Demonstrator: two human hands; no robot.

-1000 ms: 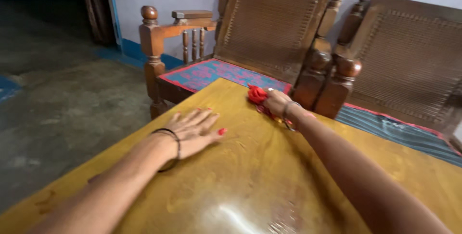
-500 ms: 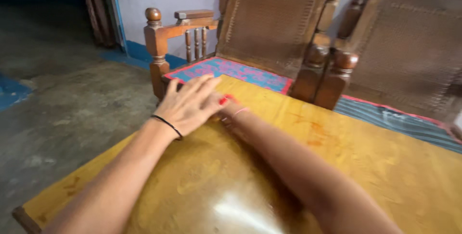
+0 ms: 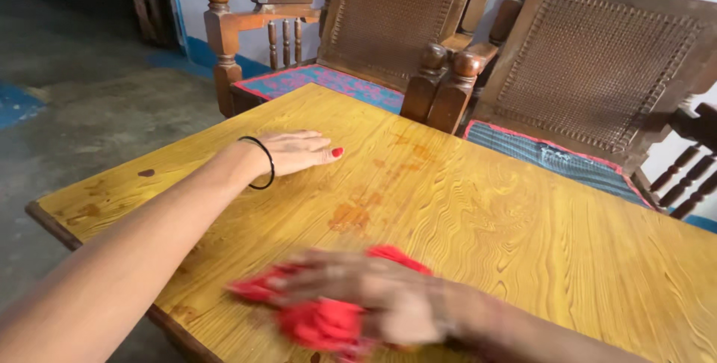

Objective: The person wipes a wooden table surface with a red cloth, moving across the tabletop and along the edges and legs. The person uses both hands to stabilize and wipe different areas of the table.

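My left hand lies flat, palm down, on the yellow wooden table, fingers together, with a black band on the wrist and red nail polish showing. It holds nothing. My right hand is near the table's front edge, blurred by motion, pressed down on a crumpled red cloth that spreads out from under the fingers. Brownish stains mark the tabletop between the two hands.
Two wooden armchairs with woven cane backs stand beyond the table, one at the back middle with a patterned cushion, one at the back right. A grey concrete floor stretches to the left. The table's left corner is close.
My right hand has swept the red cloth from the far table edge back to the near edge. My left hand has stayed flat on the tabletop. The view has shifted.
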